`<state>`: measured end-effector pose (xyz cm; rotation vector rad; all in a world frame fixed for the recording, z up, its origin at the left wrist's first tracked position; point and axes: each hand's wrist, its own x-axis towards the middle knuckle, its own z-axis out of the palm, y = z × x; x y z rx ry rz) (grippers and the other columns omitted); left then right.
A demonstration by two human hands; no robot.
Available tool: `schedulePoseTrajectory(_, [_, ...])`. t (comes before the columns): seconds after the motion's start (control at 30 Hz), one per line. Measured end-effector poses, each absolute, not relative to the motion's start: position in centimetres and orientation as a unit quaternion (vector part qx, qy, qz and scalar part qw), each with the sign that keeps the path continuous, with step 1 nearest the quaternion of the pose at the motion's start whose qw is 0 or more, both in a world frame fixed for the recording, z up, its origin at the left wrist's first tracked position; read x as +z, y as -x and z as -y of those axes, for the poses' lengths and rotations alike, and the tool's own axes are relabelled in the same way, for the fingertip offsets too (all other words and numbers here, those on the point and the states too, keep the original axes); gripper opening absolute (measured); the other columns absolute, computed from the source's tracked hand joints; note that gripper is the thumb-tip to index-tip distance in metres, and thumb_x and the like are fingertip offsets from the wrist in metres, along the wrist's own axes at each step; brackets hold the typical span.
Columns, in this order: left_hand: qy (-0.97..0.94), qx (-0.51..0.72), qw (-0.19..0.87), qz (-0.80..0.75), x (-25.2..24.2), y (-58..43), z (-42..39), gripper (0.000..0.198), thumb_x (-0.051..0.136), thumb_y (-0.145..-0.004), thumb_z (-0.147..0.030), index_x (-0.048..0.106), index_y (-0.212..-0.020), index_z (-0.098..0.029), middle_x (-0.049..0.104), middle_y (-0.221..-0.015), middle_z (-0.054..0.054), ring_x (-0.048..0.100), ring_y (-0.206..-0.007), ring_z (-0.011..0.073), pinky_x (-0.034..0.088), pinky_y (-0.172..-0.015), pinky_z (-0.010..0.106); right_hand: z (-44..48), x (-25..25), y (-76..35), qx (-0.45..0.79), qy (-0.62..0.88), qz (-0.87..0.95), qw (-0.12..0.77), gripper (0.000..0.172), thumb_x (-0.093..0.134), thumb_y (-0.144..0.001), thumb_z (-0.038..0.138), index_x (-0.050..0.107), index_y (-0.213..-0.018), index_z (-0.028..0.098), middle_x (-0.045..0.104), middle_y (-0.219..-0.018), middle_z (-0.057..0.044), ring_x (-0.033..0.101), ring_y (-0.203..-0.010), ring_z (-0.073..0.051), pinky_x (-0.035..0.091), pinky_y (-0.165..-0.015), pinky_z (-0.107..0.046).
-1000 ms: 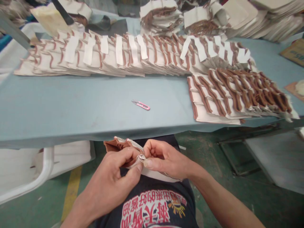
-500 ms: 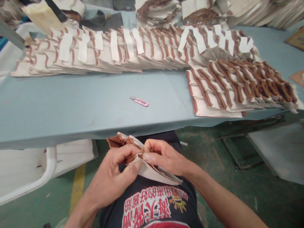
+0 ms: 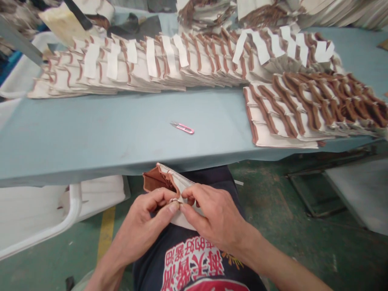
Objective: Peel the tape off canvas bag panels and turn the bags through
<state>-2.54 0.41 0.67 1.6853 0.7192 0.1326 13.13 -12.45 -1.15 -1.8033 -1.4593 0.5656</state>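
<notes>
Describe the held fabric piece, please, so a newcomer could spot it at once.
Find the blue table, then look below its near edge. The left hand and right hand pinch the fabric piece, cream and brown; unlike similar pieces lying on the table, it's held.

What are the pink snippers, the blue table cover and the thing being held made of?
Pink snippers: probably metal, since the blades look thin and grey; the smooth handle may be plastic. Blue table cover: likely cloth or plastic sheet, matte, because its edge drapes. Held piece: seemingly cream and brown fabric, dull, with soft bends.
</notes>
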Motion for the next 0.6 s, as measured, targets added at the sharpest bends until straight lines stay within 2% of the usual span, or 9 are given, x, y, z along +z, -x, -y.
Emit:
schedulePoseTrajectory(0.33, [-0.763, 0.118, 0.520, -0.365, 0.6, 4.1, 0.1, 0.026, 0.057, -0.093, -0.029, 0.068, -0.072, -0.019, 0.066, -0.069, -0.001, 0.061, -0.066, 0.0148, 0.049, -0.064, 0.023, 11.5, -3.0, -9.0, 0.180, 0.725, 0.536, 0.394, 0.018, 0.058, -0.104, 0.029, 0.066, -0.090, 0.021, 0.074, -0.076, -0.001, 0.071, -0.066, -0.018, 0.041, -0.064, -0.030])
schedulePoseTrajectory(0.5, [-0.758, 0.196, 0.490, -0.382, 0.6, 3.4, 0.8, 0.026, 0.060, -0.092, -0.025, 0.066, -0.067, -0.020, 0.065, -0.063, -0.004, 0.060, -0.059, 0.0126, 0.048, -0.059, 0.021, 10.7, -3.0, -8.5, 0.134, 0.732, 0.508, 0.434, 0.024, 0.056, -0.105, 0.031, 0.063, -0.084, 0.021, 0.071, -0.070, -0.001, 0.069, -0.062, -0.017, 0.039, -0.062, -0.030])
schedulePoseTrajectory(0.6, [-0.732, 0.236, 0.506, -0.390, -0.5, 3.8, 1.3, 0.028, 0.063, -0.095, -0.029, 0.068, -0.070, -0.020, 0.066, -0.064, -0.003, 0.059, -0.056, 0.0128, 0.047, -0.056, 0.021, 10.6, -2.7, -8.3, 0.137, 0.717, 0.502, 0.464, 0.030, 0.055, -0.107, 0.035, 0.061, -0.081, 0.021, 0.068, -0.067, 0.000, 0.065, -0.058, -0.015, 0.040, -0.061, -0.028])
